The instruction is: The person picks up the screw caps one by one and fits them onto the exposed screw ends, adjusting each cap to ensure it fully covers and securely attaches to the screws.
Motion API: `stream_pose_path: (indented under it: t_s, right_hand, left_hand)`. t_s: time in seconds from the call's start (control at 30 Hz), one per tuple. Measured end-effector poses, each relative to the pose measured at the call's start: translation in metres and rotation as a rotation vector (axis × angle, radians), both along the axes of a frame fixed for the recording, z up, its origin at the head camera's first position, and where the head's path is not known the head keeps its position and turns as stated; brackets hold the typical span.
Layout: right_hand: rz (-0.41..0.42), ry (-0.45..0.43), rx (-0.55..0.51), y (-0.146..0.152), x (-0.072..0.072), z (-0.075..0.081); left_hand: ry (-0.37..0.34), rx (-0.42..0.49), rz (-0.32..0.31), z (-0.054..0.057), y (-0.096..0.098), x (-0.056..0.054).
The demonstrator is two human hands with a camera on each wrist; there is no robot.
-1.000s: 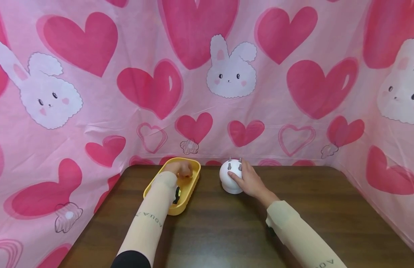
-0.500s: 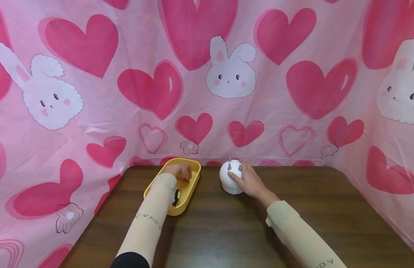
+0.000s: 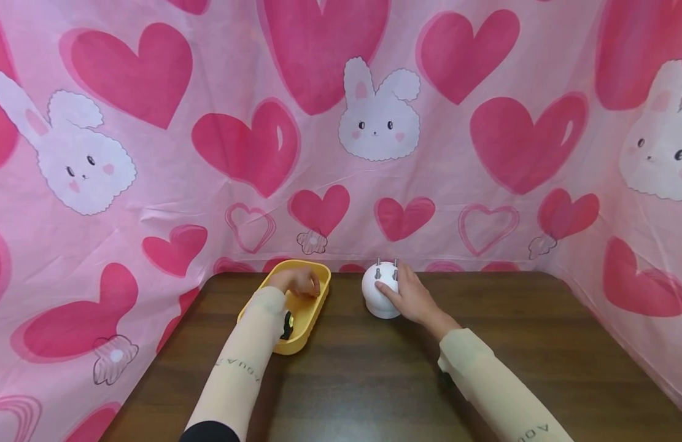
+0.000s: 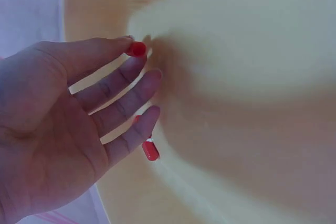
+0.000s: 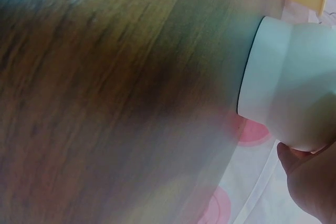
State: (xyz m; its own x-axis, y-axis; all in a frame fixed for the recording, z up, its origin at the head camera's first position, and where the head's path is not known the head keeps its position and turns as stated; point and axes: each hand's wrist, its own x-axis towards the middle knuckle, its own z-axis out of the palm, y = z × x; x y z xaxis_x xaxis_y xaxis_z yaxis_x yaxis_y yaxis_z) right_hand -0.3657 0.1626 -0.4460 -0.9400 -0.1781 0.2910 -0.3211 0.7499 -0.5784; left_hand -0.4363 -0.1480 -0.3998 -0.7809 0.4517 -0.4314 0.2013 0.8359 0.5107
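Observation:
My left hand (image 3: 299, 282) reaches into the yellow tray (image 3: 326, 288). In the left wrist view, thumb and index finger pinch a small red cylindrical piece (image 4: 137, 49) whose round end faces the camera; the other fingers are spread. Beyond the fingertips lies another small red piece (image 4: 150, 150), partly hidden by a finger. My right hand (image 3: 415, 299) grips a white ball-shaped stand (image 3: 378, 302) from its right side, thumb across the front. Several metal pegs (image 3: 377, 274) stick up from its top. The stand's flat base sits on the table.
The brown wooden table (image 3: 352, 380) reaches back to a pink curtain (image 3: 318, 166) printed with hearts and rabbits. A black object with a yellow-green part (image 3: 287, 325) lies in the near end of the tray, beside the left forearm.
The left hand has shifted slightly within the tray, its fingers turning a little, and the forearm has moved slightly left. The right hand keeps its grip on the stand.

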Motion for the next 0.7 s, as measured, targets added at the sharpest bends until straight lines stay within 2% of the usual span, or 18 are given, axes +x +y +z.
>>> stream_pose_path:
  t_s: [0.2, 0.43, 0.7]
  right_hand:
    - [0.009, 0.008, -0.001, -0.001, 0.0, 0.002]
    - [0.007, 0.001, -0.008, -0.001, -0.001, 0.003]
    - [0.004, -0.007, -0.007, 0.001, 0.0, 0.001]
  left_hand:
    - [-0.051, 0.167, 0.02, 0.004, -0.004, 0.0]
    - [-0.039, 0.297, 0.039, 0.014, -0.006, 0.002]
    - [0.018, 0.415, 0.058, 0.014, -0.01, 0.002]
